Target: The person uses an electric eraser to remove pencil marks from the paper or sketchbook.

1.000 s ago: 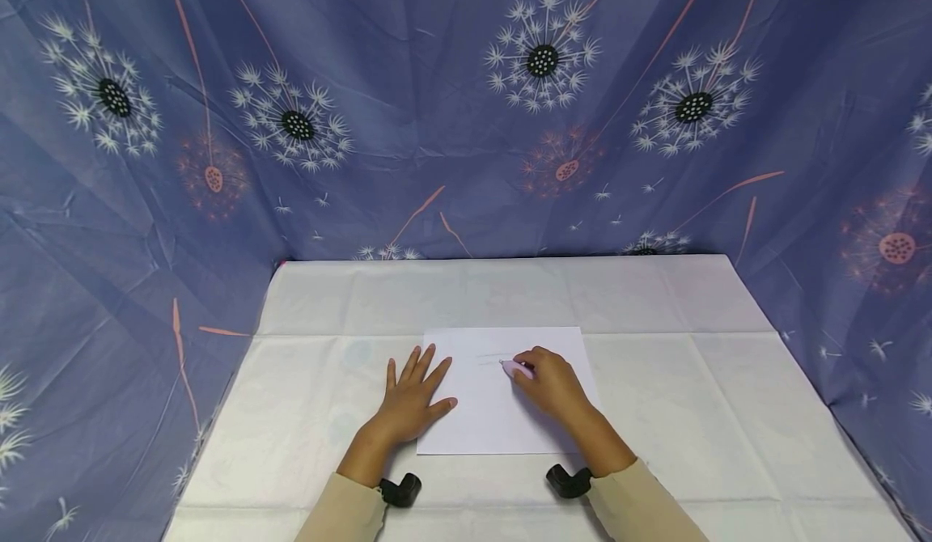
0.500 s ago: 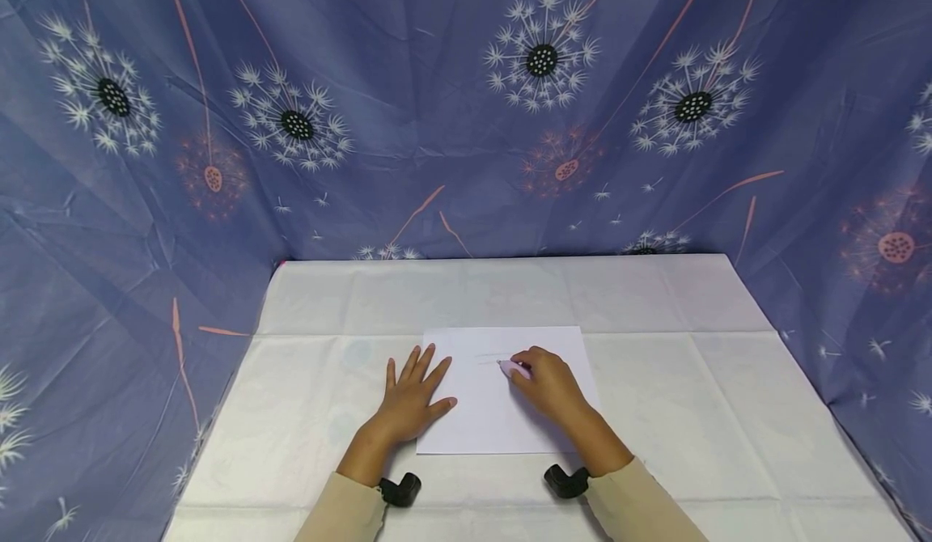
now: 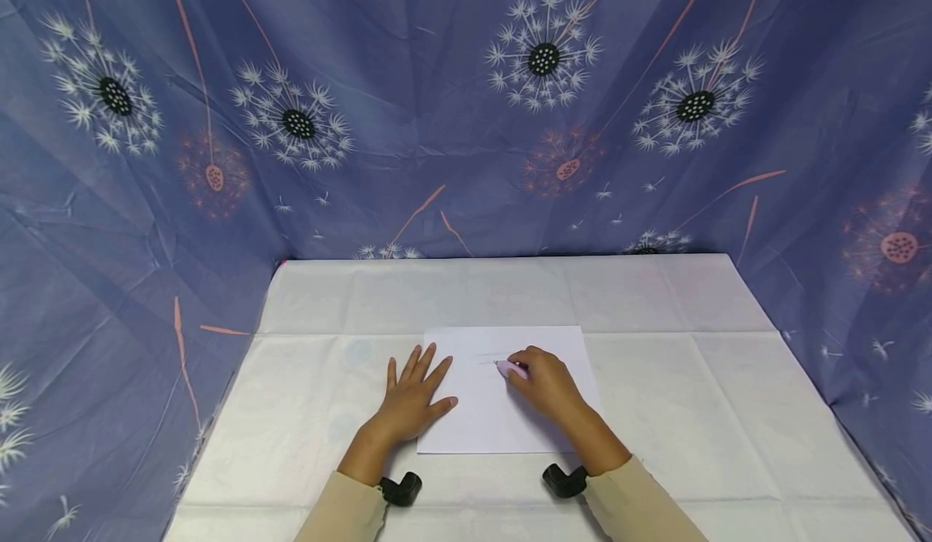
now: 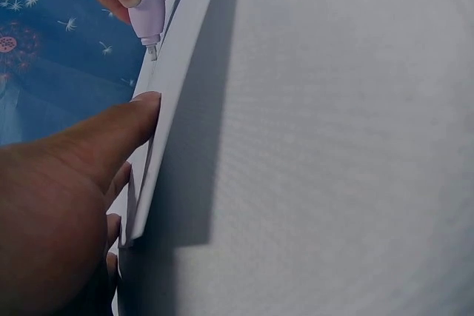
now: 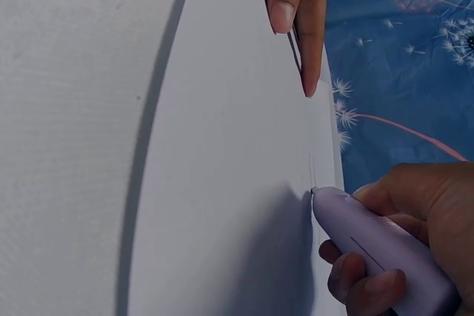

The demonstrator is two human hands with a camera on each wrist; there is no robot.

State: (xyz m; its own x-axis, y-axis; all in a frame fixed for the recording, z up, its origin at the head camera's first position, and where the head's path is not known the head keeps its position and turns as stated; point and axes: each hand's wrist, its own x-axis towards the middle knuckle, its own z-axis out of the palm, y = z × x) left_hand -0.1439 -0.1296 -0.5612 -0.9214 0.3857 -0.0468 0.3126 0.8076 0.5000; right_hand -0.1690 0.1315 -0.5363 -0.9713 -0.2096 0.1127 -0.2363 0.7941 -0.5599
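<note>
A white sheet of paper point(image 3: 495, 425) lies on the table with a few faint pencil lines point(image 3: 491, 355) near its upper middle. My left hand point(image 3: 408, 404) rests flat with fingers spread over the sheet's left edge. Between the thumb and curled fingers of my right hand point(image 3: 552, 384) is a thick lilac electric eraser point(image 5: 385, 249), held at a slant. Its small tip meets the paper at the right end of the lower line. The left wrist view shows the eraser's point(image 4: 150, 9) narrow pale tip close above the left thumb. Part of its body is hidden by the right fingers.
White cloth point(image 3: 692, 412) with fold creases covers the table. Behind and at both sides hangs a blue curtain point(image 3: 408, 105) printed with dandelions. Black wrist mounts point(image 3: 401, 489) sit below the paper's near edge.
My right hand has slid slightly left with the electric eraser, its tip following the lower line. That line's visible part looks a little shorter at the right. My left hand stays in place.
</note>
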